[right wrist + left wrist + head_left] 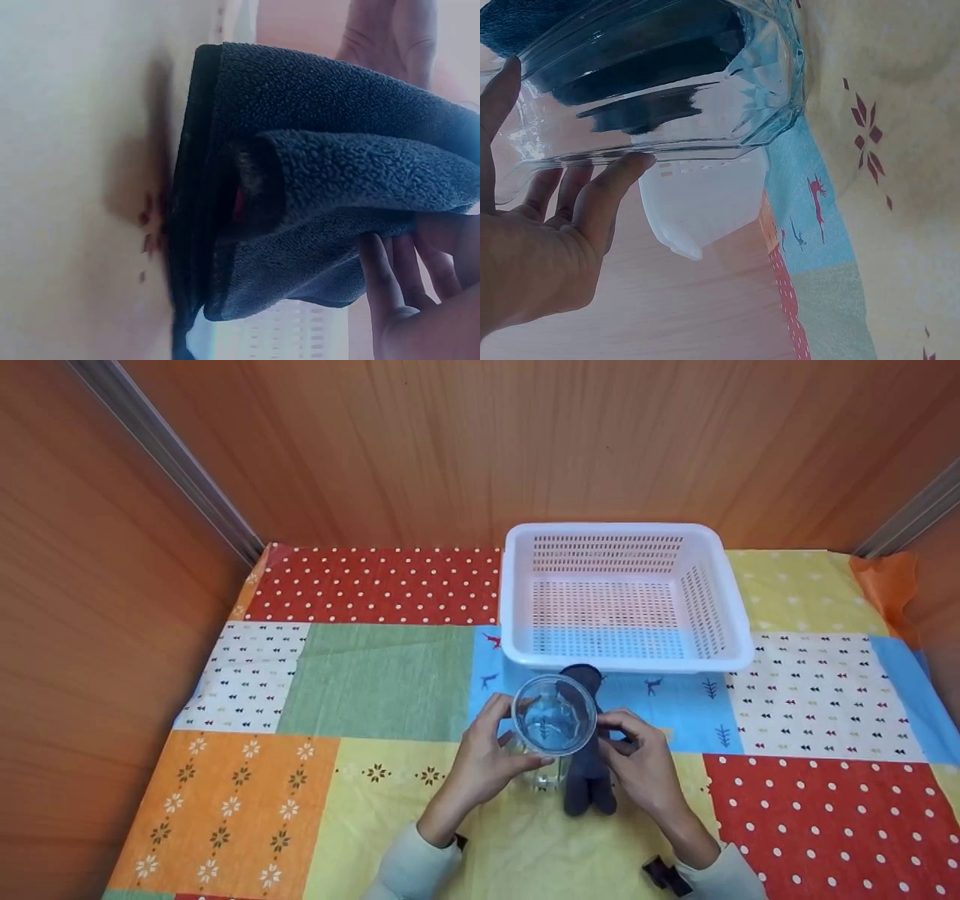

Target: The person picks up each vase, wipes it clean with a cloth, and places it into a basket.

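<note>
Above the patchwork tablecloth, my left hand grips a clear glass cup, its round mouth turned up toward the head camera. The left wrist view shows the fingers and thumb of that hand around the cup's wall, with the faceted base at the right. My right hand pinches a dark grey towel, folded and hanging beside the cup. In the head view the towel lies behind and right of the cup, partly hidden by it. Right fingertips are close to the cup's rim; contact cannot be told.
A white plastic basket with slotted walls stands just beyond the hands, near the back wooden panel. The patchwork cloth covers the table. Wooden panels rise at the left and right too.
</note>
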Motion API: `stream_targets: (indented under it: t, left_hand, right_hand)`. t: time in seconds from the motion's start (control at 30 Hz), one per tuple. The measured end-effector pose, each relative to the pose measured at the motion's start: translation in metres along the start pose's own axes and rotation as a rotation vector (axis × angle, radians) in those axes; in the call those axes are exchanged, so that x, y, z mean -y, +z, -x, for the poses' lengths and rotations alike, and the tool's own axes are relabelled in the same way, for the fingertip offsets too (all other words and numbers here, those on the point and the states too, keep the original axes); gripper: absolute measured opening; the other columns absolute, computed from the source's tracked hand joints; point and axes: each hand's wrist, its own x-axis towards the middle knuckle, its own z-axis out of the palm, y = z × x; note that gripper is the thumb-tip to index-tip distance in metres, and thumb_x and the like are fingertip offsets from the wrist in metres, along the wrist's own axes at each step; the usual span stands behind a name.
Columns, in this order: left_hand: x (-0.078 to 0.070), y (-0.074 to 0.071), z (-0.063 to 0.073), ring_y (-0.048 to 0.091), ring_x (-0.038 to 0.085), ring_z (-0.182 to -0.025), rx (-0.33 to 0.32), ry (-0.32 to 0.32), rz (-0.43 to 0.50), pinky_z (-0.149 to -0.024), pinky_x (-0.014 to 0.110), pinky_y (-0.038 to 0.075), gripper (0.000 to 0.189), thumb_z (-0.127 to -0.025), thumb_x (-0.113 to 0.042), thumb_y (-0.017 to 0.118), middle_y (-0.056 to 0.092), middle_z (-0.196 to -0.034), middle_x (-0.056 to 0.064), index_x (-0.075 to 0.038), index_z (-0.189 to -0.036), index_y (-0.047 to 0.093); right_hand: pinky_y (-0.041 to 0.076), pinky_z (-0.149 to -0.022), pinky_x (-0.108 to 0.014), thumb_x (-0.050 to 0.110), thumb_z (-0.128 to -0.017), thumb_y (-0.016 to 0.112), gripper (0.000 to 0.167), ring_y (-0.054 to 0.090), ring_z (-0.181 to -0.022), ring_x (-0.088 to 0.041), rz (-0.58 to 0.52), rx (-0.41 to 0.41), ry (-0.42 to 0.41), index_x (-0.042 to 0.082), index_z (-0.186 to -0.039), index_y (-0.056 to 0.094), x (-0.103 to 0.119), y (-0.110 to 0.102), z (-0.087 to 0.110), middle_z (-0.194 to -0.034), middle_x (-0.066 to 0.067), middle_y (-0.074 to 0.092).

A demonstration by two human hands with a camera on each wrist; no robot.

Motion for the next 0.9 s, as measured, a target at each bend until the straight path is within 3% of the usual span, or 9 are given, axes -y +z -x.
stream_targets:
  t: [0.37,0.7,0.9]
  left_hand:
    - [-0.001,0.0,0.002,0.054,0.025,-0.125,0.006,-0.011,-0.02,-0.106,0.062,0.051,0.065,-0.079,-0.012,0.095,0.059,-0.13,0.001,-0.015,-0.135,0.062]
    - [-0.001,0.0,0.002,0.055,0.025,-0.126,0.003,-0.007,-0.016,-0.106,0.063,0.051,0.064,-0.079,-0.013,0.094,0.059,-0.13,0.001,-0.016,-0.135,0.062]
    - [-0.001,0.0,0.001,0.054,0.026,-0.126,0.006,-0.006,0.007,-0.107,0.064,0.05,0.067,-0.079,-0.012,0.095,0.059,-0.131,0.001,-0.013,-0.137,0.062]
  right_hand:
    - [0.059,-0.085,-0.019,-0.024,-0.087,0.069,0.03,0.07,-0.098,-0.005,0.028,0.011,0.048,-0.005,-0.108,0.075,-0.019,-0.001,0.0,-0.106,-0.007,0.072]
    - [0.058,-0.083,-0.018,-0.025,-0.088,0.066,0.03,0.069,-0.099,-0.005,0.044,0.025,0.127,-0.003,-0.107,0.074,-0.026,-0.002,-0.001,-0.109,-0.015,0.072]
    - [0.059,-0.083,-0.018,-0.023,-0.088,0.067,0.027,0.069,-0.099,-0.003,0.035,0.007,0.073,-0.006,-0.108,0.073,-0.024,-0.001,0.001,-0.109,-0.017,0.072]
